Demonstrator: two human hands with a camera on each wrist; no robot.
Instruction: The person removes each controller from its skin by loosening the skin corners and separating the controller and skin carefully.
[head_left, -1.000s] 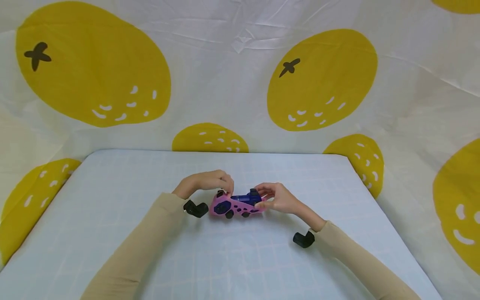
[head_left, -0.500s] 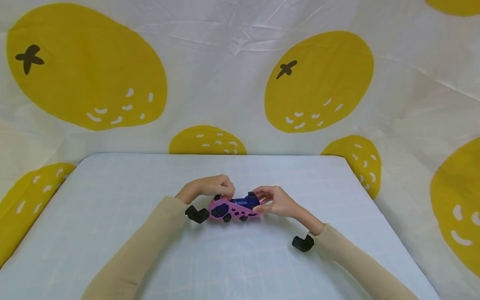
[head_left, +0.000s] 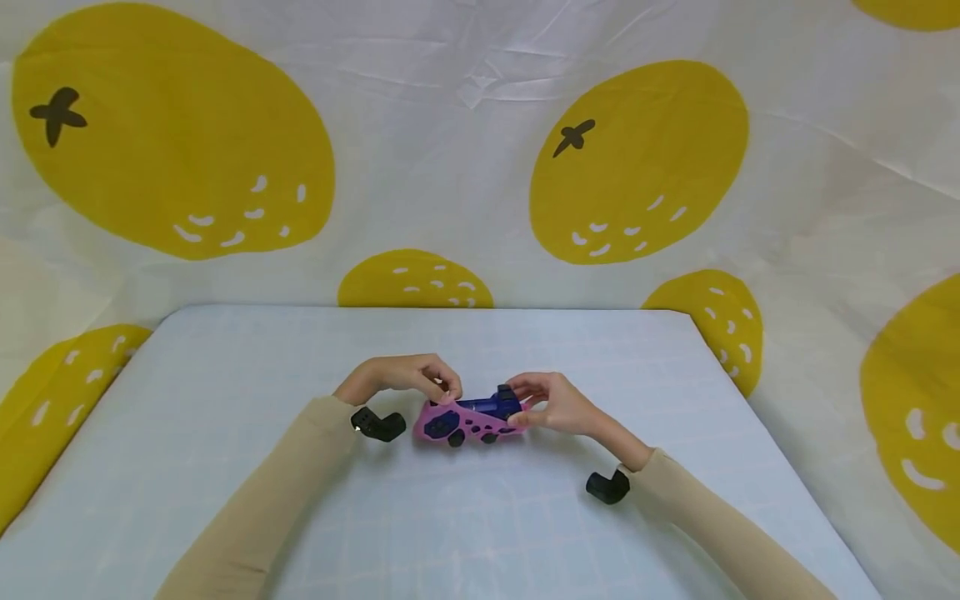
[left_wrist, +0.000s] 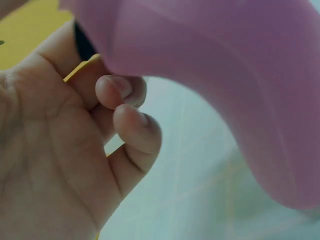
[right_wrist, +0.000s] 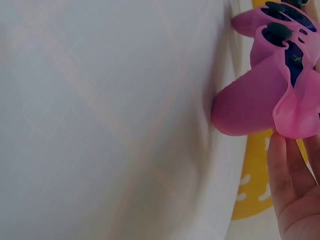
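Observation:
A dark blue game controller (head_left: 487, 407) stands tilted on its edge on the table, partly inside a pink silicone cover (head_left: 426, 432). My left hand (head_left: 405, 375) pinches the controller's upper left side with thumb and fingers. Up close in the left wrist view, one pink grip of the cover (left_wrist: 225, 65) fills the upper right beside the curled fingers. At the other end, my right hand (head_left: 558, 406) grips the controller between thumb and fingers. The right wrist view has the pink cover (right_wrist: 255, 100) stretched loose at the near corner, leaving buttons and sticks visible.
A pale checked cloth (head_left: 465, 533) spreads over the table, whose far edge meets a white curtain (head_left: 442, 183) printed with large yellow fruit. Black wrist devices (head_left: 378, 423) sit under both sleeves.
My left hand has shifted slightly left and turned, its thumb now showing at the controller's upper edge. The right hand keeps its hold, and the controller has barely moved.

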